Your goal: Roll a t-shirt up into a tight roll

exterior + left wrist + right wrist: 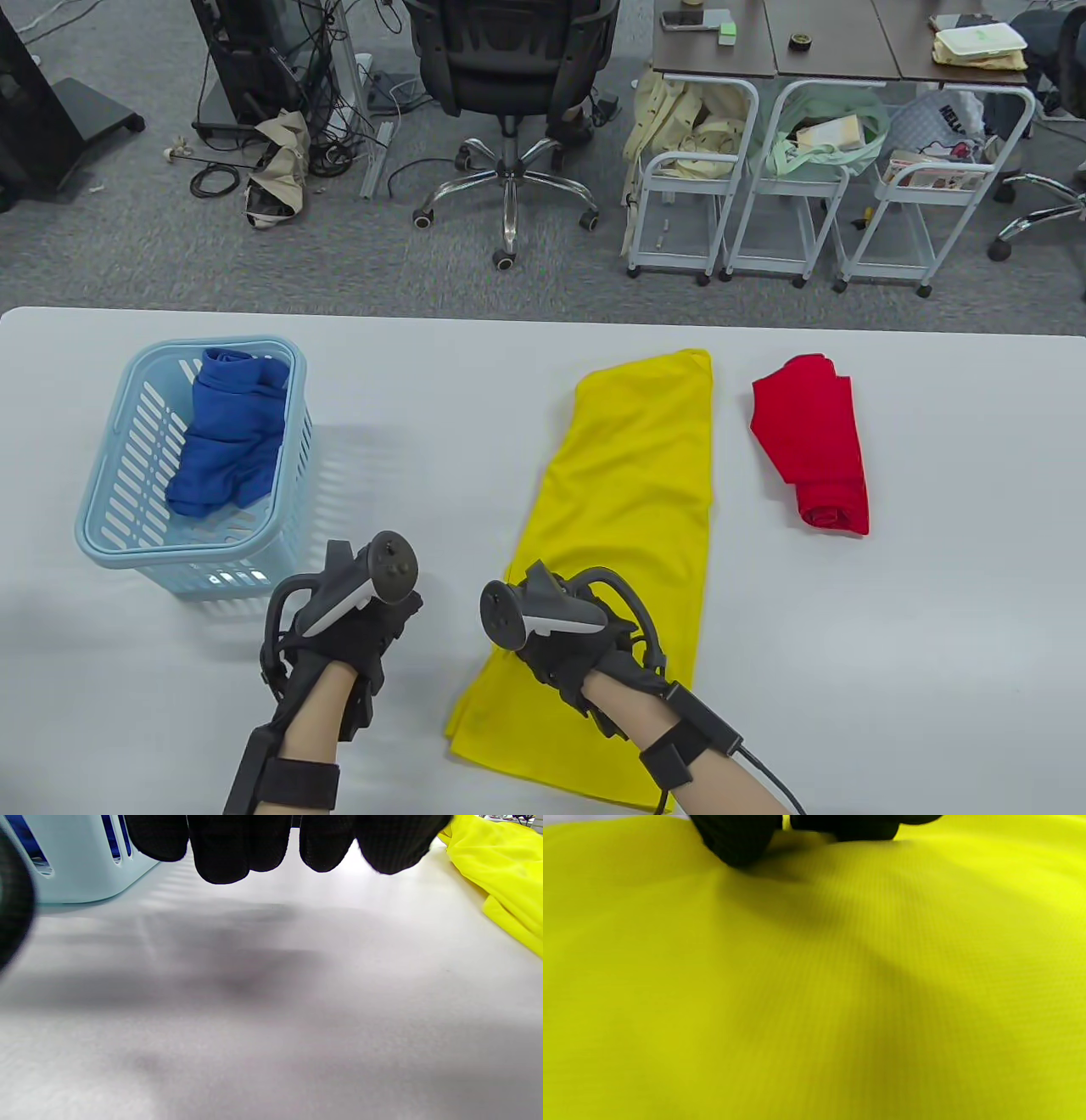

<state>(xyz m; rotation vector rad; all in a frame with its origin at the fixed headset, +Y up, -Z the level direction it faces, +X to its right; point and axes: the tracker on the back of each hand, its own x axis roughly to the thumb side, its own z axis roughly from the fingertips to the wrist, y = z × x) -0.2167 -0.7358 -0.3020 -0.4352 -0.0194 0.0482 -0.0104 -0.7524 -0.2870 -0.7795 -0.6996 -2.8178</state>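
Observation:
A yellow t-shirt (632,475) lies on the white table (891,637), folded lengthwise into a long strip that runs from the far middle toward me. My right hand (568,637) rests on the strip's near part, close to its left edge. In the right wrist view its fingertips (738,840) touch the yellow fabric (814,993), which fills the frame. My left hand (365,620) is over bare table to the left of the shirt and holds nothing. Its fingers (220,853) hang loosely above the tabletop, with the shirt's edge (500,870) off to the right.
A light blue plastic basket (212,345) holding a crumpled blue garment (225,441) stands at the left, just beyond my left hand; its wall (76,870) shows in the left wrist view. A partly rolled red t-shirt (819,446) lies to the right of the yellow one.

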